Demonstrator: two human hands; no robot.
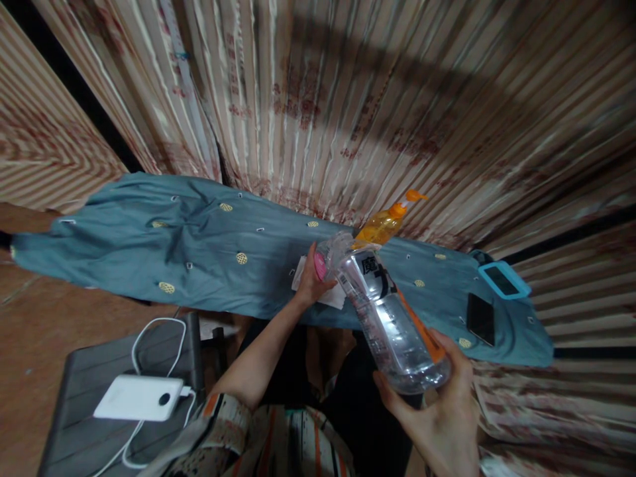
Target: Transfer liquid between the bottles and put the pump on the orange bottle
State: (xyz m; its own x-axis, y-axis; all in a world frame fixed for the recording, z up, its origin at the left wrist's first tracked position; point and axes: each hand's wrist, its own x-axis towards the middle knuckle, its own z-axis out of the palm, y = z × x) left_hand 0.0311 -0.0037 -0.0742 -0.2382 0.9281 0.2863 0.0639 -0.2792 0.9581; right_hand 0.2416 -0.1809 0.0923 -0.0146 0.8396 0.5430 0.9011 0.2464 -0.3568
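Observation:
My right hand [442, 404] is wrapped round the lower end of a large clear plastic bottle [382, 318] with black lettering and an orange label strip. The bottle is tilted, its far end pointing up and left. Closed at that end, my left hand [313, 281] grips a clear plastic piece [338, 246] with a pink part [320, 263]. Whether this piece is a separate container or touches the bottle, I cannot tell. White paper [332, 296] lies beneath my left hand. Just behind stands an orange pump bottle [381, 224] with yellow-orange liquid, its base hidden.
A patterned teal cloth [199, 265] covers the long narrow table. At its right end lie a black phone [480, 318] and a light-blue framed device [504, 279]. A white power bank [139, 397] with cables rests on a grey stool [84, 377]. Striped curtains [298, 99] hang behind.

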